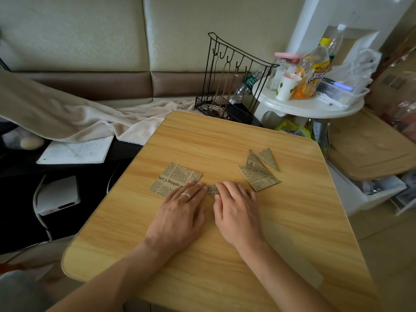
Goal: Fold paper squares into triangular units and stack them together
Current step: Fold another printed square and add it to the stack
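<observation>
the bare forearms come in from the bottom edge and meet near the middle of the wooden table (225, 255). the left hand (180, 212), a ring (186, 195) on one finger, lies palm down with straight fingers pressing on a small piece of paper (212, 189). the right hand (238, 210) lies just beside it, fingers also flat, pressing the same piece from the other side; neither hand grips anything. only a sliver of the piece shows between the fingertips, so its shape cannot be told. the left fingertips also overlap the near corner of a flat newsprint square (174, 177) lying just left of the piece. to the right, near the right hand, folded triangles (258, 170) lie in a loose overlapping cluster on the table. beyond the far edge stand a black wire rack (227, 79) and a white round side table (310, 106) with bottles and a cup.
</observation>
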A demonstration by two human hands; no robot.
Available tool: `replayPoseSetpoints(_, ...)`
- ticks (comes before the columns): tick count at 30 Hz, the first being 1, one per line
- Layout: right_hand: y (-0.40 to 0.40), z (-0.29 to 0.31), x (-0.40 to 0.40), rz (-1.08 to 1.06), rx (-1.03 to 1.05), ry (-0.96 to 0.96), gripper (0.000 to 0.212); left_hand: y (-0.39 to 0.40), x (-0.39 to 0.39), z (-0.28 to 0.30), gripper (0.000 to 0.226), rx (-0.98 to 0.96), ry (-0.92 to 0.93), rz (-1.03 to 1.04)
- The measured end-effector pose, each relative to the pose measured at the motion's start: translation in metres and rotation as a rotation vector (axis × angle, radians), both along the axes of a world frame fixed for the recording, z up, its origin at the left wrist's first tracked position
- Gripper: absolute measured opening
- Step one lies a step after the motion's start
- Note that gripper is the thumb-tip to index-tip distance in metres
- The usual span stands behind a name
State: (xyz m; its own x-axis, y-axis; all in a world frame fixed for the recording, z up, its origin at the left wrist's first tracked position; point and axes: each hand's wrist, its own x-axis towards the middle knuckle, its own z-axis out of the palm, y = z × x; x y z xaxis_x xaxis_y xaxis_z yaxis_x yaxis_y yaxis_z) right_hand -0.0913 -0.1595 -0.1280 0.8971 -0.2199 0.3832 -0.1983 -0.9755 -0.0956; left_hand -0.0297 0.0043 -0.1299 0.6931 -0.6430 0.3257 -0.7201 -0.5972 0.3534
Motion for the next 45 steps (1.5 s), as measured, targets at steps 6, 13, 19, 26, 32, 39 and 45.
replayPoseSetpoints(6,0.005,0.002,-0.001,-0.170,-0.032,0.013,0.037,-0.001,0.000,0.001,0.054,0.004,0.000,0.000)
replayPoseSetpoints(13,0.000,0.003,-0.004,0.082,-0.040,-0.052,0.034,-0.001,-0.001,0.005,0.053,0.078,-0.059,-0.015)
replayPoseSetpoints(19,-0.001,0.003,0.000,0.173,0.070,0.000,0.043,-0.001,-0.006,0.012,0.039,0.055,-0.110,-0.056)
replayPoseSetpoints(26,-0.003,0.005,-0.006,0.093,0.084,-0.100,0.029,-0.001,-0.004,0.010,0.035,-0.007,-0.088,-0.109)
replayPoseSetpoints(32,-0.003,0.003,-0.005,0.196,0.098,-0.155,0.035,0.000,-0.002,0.009,0.046,-0.050,-0.056,-0.115)
replayPoseSetpoints(39,0.001,0.010,-0.005,0.102,-0.001,0.038,0.042,0.001,0.000,0.003,0.043,-0.028,-0.093,-0.134)
replayPoseSetpoints(45,-0.008,0.019,0.014,0.020,-0.087,0.294,0.059,-0.003,0.001,-0.002,0.040,-0.065,-0.113,-0.122)
